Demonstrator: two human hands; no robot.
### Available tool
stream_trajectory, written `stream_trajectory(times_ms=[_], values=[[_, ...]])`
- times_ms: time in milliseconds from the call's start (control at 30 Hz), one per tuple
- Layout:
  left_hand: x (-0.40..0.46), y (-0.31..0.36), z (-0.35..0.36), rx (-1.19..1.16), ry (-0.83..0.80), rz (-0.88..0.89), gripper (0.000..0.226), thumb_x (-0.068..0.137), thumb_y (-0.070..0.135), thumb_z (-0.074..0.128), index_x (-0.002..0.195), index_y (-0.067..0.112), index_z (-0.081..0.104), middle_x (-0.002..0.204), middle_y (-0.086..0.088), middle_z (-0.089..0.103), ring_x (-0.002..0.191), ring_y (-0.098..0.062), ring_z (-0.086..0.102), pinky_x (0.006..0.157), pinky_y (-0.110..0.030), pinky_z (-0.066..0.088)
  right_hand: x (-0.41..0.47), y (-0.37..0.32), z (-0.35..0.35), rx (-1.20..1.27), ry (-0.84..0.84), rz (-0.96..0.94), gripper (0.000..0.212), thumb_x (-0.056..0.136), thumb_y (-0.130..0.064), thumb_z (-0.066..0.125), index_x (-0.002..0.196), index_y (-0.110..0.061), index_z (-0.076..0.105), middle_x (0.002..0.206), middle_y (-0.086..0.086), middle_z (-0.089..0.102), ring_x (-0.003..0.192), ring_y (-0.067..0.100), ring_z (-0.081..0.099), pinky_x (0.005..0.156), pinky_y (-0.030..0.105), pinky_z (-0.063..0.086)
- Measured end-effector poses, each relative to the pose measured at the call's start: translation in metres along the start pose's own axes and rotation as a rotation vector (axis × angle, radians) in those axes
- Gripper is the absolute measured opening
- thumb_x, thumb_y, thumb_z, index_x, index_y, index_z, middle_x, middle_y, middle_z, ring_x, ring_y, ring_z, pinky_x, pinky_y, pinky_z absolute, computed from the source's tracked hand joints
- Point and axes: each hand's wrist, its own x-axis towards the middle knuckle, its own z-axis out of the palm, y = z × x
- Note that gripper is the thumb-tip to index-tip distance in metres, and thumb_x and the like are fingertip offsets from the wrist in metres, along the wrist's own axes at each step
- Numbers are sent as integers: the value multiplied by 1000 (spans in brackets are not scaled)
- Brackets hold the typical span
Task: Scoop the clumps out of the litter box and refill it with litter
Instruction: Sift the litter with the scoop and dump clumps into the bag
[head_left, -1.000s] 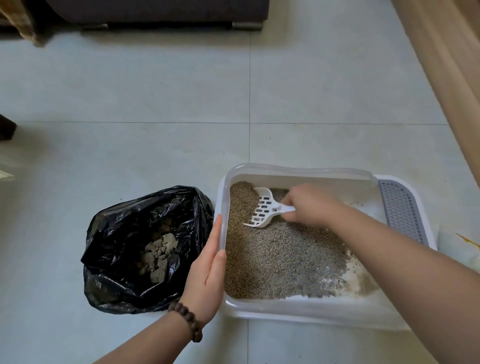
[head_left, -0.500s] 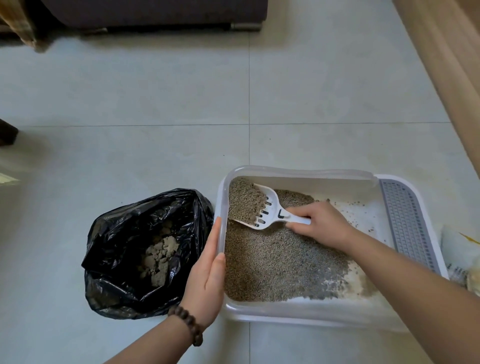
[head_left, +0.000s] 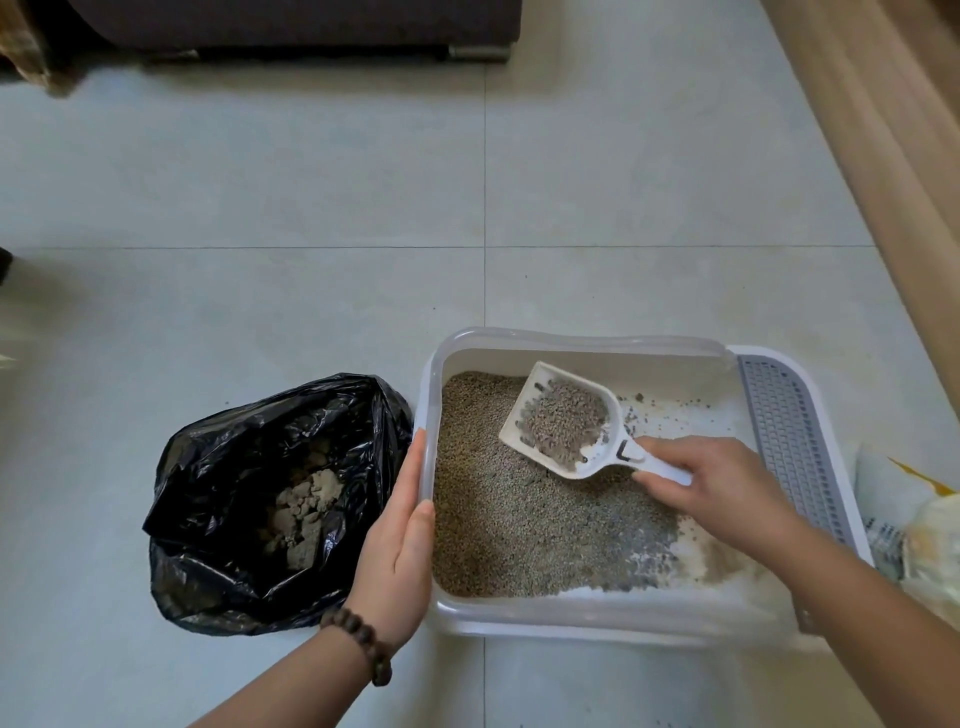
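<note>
Gripping the white handle of the scoop, low right of centre in the frame: right hand, fingers curled round the handle. Running up and to the left from that grip, the scoop's long axis, with the slotted head held above the litter and carrying a small heap of grey-brown granules. Lying further left again, past the box's left wall: the black bag, the likely place for this load, judging by the pale clumps already sitting inside it. Nearer to the bag, the left hand, though busy: fingers straight, palm pressing flat against the outside of the left wall of the litter box, holding nothing, a beaded bracelet on the wrist.

Looking hard and smooth, the scoop: rigid plastic, shovel-shaped, pierced with slots. Looking loose, dry and pebbly, the litter, heaped toward the left of the box and thinning to bare white floor at the right. Translucent-rimmed, rectangular and shallow, the box, with a grey gridded step along its right end. Crinkled, glossy and limp, the bag, mouth gaping open upward. Lumpy and chalky, the clumps. Pale and smooth, the tiled floor under everything. Showing at the right edge of the frame, part of a white and yellow sack, contents not readable.
</note>
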Motion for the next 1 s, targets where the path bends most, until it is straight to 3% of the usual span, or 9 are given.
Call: stream_trajectory(times_ms=[100, 200, 367, 700, 833, 1000], values=[[0, -2, 0, -3, 0, 1, 58, 90, 43, 25, 147, 37, 17, 147, 38, 20, 137, 14, 18, 105, -1, 16, -2, -5, -7, -21, 2, -12, 34, 83, -38, 67, 113, -51, 60, 88, -20, 67, 60, 5, 56, 51, 24, 37], [-1, -1, 0, -5, -7, 0, 54, 93, 34, 27, 146, 38, 16, 142, 47, 19, 136, 16, 18, 103, 1, 16, -5, -10, -13, -85, -35, -35, 33, 83, -40, 66, 112, -54, 59, 77, -20, 64, 60, 4, 54, 52, 26, 38], [0, -1, 0, -7, 4, 4, 58, 89, 44, 25, 146, 39, 17, 143, 45, 19, 137, 15, 18, 104, 0, 16, -7, -14, -16, -98, -57, -31, 32, 83, -42, 65, 108, -60, 56, 73, -20, 62, 59, 6, 55, 52, 25, 39], [-1, 0, 0, 2, -2, -12, 55, 92, 34, 26, 145, 41, 15, 142, 47, 17, 136, 17, 16, 104, 1, 15, -18, -16, -15, -128, -77, -4, 32, 83, -43, 65, 112, -56, 59, 88, -16, 70, 60, 0, 55, 60, 29, 48], [-1, 1, 0, 4, -6, -27, 55, 93, 30, 26, 146, 38, 15, 147, 36, 18, 136, 17, 16, 103, 1, 15, -19, -17, -16, -137, -45, 7, 34, 83, -45, 64, 116, -52, 59, 102, -14, 71, 57, -2, 50, 61, 28, 48], [-1, 0, 0, 6, -8, -33, 56, 89, 44, 25, 144, 43, 15, 147, 33, 20, 133, 19, 20, 103, 1, 16, -22, -34, -26, -187, -36, -38, 35, 83, -46, 63, 117, -53, 58, 100, -16, 69, 78, 6, 57, 67, 27, 47]])
